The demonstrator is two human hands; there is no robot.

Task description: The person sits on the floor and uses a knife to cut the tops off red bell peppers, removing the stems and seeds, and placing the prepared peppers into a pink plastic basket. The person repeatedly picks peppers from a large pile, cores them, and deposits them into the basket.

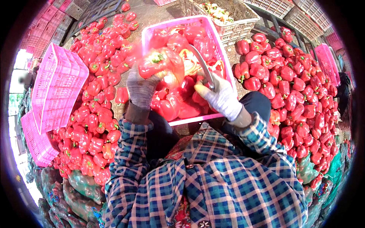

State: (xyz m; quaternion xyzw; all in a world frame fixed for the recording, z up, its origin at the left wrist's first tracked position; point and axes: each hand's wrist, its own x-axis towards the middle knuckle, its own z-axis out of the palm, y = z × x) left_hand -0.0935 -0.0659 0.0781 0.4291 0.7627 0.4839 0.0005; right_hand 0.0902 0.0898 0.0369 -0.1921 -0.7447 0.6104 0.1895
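Note:
My left hand (143,85), in a pale knit glove, holds a red bell pepper (154,64) with a green stem over the left side of a pink plastic crate (231,77). My right hand (219,94), gloved the same way, grips a curved metal blade (203,61), perhaps a sickle or curved knife; its handle is hidden in the fingers. The blade points up and left across the crate. Red bell peppers (168,107) fill the crate under both hands, and some near the blade show pale, cut insides (189,61).
Heaps of red peppers lie to the left (94,119) and right (293,85). Tilted pink crates (60,88) stand at the far left. Behind the crate is a beige crate (236,28) with pale scraps (218,14). Filled mesh sacks (82,185) lie at lower left.

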